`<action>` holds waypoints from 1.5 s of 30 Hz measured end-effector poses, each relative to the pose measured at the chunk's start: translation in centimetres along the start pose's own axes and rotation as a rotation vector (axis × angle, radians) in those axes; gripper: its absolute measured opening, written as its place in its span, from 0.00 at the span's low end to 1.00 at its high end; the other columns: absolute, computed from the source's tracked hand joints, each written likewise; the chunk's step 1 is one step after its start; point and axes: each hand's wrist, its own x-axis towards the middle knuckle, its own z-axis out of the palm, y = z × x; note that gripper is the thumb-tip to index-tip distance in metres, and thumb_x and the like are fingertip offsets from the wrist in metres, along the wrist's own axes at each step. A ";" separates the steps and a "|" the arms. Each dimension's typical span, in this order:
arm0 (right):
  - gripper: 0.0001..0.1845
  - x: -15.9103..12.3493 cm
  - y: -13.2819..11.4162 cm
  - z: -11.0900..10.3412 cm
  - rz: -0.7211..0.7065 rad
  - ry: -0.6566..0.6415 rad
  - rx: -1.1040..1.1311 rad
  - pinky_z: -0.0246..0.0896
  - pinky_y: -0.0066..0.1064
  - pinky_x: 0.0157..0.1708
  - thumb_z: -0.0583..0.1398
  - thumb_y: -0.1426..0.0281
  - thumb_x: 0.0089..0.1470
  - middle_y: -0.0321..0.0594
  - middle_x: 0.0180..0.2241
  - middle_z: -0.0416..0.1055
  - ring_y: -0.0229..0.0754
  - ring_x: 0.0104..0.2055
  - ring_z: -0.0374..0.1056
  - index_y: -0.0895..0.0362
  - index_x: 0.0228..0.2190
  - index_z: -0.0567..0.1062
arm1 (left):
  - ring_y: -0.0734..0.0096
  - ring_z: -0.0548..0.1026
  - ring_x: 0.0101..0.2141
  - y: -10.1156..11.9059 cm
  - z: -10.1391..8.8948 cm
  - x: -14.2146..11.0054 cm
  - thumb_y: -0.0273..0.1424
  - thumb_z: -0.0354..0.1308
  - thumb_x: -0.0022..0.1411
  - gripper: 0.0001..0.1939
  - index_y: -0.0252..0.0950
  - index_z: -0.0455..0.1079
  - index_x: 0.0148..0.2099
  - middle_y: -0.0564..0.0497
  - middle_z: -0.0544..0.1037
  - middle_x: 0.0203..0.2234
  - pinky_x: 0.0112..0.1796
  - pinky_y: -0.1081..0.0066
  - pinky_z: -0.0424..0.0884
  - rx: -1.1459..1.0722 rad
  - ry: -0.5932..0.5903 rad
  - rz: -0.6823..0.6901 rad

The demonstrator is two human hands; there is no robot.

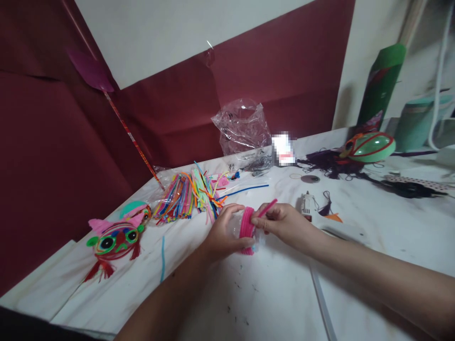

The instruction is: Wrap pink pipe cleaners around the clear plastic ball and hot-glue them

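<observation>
My left hand (224, 232) is closed round a small clear object wrapped in pink pipe cleaner (246, 229), held just above the white table (270, 293). My right hand (284, 222) pinches the free end of the pink pipe cleaner (267, 207) against that wrap. Both hands meet near the middle of the table. What lies inside the wrap is hard to make out.
A pile of coloured pipe cleaners (188, 194) lies behind my left hand. A pink and green craft face (115, 241) rests at the left. A glue gun (307, 204), a crumpled plastic bag (243, 125) and a green craft figure (371, 147) sit further back.
</observation>
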 end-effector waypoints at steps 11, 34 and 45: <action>0.17 0.1 0.3 0.0 0.019 -0.027 0.142 0.55 0.29 0.24 0.68 0.56 0.38 0.30 0.17 0.65 0.34 0.21 0.58 0.57 0.21 0.74 | 0.48 0.66 0.54 0.4 0.3 -0.4 0.47 0.70 0.41 0.37 0.38 0.66 0.51 0.44 0.68 0.52 0.54 0.56 0.61 -0.044 0.021 -0.047; 0.21 0.3 0.8 0.1 0.055 0.041 0.277 0.55 0.27 0.20 0.71 0.54 0.34 0.29 0.16 0.65 0.32 0.18 0.58 0.57 0.19 0.72 | 0.46 0.67 0.52 1.3 0.4 -0.7 0.44 0.70 0.40 0.36 0.38 0.63 0.50 0.44 0.72 0.46 0.50 0.56 0.65 -0.107 -0.013 -0.166; 0.19 0.5 2.0 0.2 0.049 0.046 0.271 0.47 0.26 0.19 0.70 0.56 0.38 0.26 0.15 0.61 0.30 0.17 0.52 0.57 0.20 0.72 | 0.51 0.66 0.54 1.3 0.4 -0.7 0.46 0.67 0.47 0.31 0.37 0.64 0.49 0.44 0.70 0.50 0.53 0.58 0.63 -0.065 -0.013 -0.073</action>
